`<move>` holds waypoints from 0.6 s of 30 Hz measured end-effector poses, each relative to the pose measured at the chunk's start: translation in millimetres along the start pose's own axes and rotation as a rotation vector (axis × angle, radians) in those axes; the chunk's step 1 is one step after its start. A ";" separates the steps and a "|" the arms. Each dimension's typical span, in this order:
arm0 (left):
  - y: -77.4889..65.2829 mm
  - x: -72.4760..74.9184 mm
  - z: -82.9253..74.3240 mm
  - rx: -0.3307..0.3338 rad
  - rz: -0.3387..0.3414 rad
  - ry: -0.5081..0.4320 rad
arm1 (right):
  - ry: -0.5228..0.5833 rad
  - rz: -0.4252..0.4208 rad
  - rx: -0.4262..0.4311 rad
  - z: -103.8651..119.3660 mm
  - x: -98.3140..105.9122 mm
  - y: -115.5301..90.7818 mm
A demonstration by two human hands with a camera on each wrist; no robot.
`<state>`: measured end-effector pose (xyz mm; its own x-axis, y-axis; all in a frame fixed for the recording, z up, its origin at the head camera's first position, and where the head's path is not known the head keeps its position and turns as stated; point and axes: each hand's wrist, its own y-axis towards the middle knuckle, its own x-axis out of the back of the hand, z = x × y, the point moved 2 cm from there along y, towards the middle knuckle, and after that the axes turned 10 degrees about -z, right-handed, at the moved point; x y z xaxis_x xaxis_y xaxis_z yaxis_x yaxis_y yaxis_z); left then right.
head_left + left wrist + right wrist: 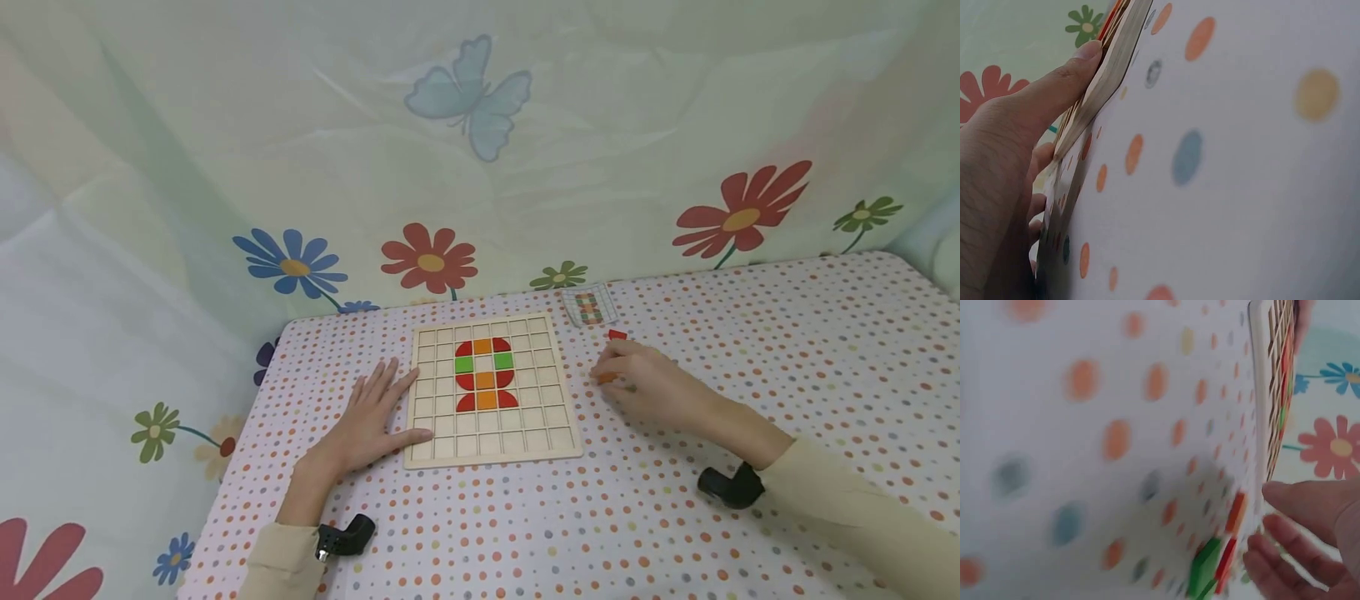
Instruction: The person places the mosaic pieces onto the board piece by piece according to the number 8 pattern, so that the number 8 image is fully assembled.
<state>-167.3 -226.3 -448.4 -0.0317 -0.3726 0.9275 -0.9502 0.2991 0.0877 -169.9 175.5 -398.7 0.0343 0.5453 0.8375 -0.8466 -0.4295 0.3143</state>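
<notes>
A pale wooden grid board (pixel 525 431) lies on the table, with red, orange and green tiles forming a figure in its cells; one is an orange tile (pixel 486 400). My left hand (pixel 367 423) is spread at the board's left side, its thumb and index fingertip over the edge. In the left wrist view the thumb (pixel 1063 84) rests on the frame. To the right of the board, my right hand (pixel 645 387) hovers over loose tiles, fingers bent loosely. The right wrist view shows an orange tile (pixel 1235 512), a red tile (pixel 1225 557) and green tiles (pixel 1205 565) beside the fingertips.
A small pattern card (pixel 590 306) lies behind the board, to its right. A red tile (pixel 617 335) is just beyond my right hand. The dotted tablecloth (pixel 480 533) covers the table, and a flowered cloth (pixel 600 125) hangs behind it.
</notes>
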 end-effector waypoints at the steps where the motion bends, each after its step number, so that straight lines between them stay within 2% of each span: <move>1: 0.0 0.1 0.0 -0.001 0.000 0.001 | -0.025 -0.019 -0.026 -5.3 3.2 -4.4; 5: 0.3 0.2 0.0 0.000 -0.001 0.001 | -0.078 -0.055 -0.167 -22.0 9.1 -17.7; 8: 0.2 -0.1 0.2 0.003 0.002 0.003 | -0.056 -0.050 -0.242 -28.9 10.0 -22.5; 13: -0.2 -0.6 0.5 0.004 0.000 0.013 | -0.006 -0.026 -0.287 -31.9 12.1 -23.1; 18: 0.2 -0.2 -1.0 0.003 -0.007 0.005 | -0.001 0.013 -0.316 -34.3 15.1 -18.8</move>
<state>-167.3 -225.3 -448.2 -0.0232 -0.3701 0.9287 -0.9512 0.2942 0.0935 -171.7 216.5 -407.3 0.0227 0.5408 0.8408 -0.9701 -0.1914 0.1494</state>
